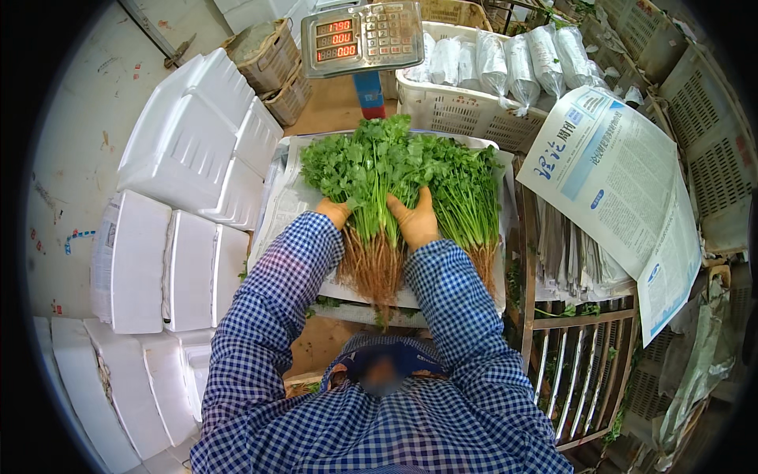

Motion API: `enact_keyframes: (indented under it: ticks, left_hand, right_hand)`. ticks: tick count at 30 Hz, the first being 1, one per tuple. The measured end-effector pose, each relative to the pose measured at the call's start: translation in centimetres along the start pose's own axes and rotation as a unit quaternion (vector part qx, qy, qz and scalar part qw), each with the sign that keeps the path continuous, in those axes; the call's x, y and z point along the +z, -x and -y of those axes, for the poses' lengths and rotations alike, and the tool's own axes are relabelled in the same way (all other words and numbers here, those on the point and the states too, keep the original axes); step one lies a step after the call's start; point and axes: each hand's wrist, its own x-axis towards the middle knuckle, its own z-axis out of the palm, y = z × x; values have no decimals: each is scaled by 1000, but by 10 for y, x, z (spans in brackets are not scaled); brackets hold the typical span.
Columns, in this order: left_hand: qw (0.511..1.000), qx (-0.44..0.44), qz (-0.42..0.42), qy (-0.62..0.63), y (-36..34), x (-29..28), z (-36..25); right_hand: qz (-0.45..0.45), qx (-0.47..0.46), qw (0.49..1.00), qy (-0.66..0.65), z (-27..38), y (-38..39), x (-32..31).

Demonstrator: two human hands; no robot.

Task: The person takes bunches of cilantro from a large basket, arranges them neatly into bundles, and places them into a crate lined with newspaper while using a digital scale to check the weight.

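A bunch of leafy greens that look like celery [371, 186], with long brown roots hanging toward me, lies between my hands. My left hand [334, 212] closes on the left side of its stems, the fingers partly hidden by leaves. On the other side my right hand [415, 220] grips the stems, its thumb on top and its fingers buried in the greens. More of the same rooted greens [466, 201] lie to the right of that hand. Under them is newspaper [284, 197] on a white tray; the roots hang near its front edge.
Behind the greens stands a digital scale display [363, 38] on a post. White foam boxes [185, 150] are stacked at left. A white crate [474, 110] holds several plastic-wrapped packs. Newspapers [620, 182] lie on a metal rack [580, 324] at right.
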Motion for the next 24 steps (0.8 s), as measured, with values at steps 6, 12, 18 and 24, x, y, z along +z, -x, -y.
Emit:
enact_keyframes:
  ticks: [6,12,18,24]
  left_hand:
    - [980,170,-16,-101,42,-26,6]
    - [903,89,-101,-407,60,-30,-17]
    - [868,113,-27,-484,116,-82,-58]
    - [615,630,-41,-472,116,-47,-82]
  right_hand:
    - [-94,-88,989,70,41,16,-27]
    - [-16,-60,982,178,-8,-24,-48]
    - [-98,-118,988,13,4,52,-97]
    - [-186,-266,941,100,-6,105,-57]
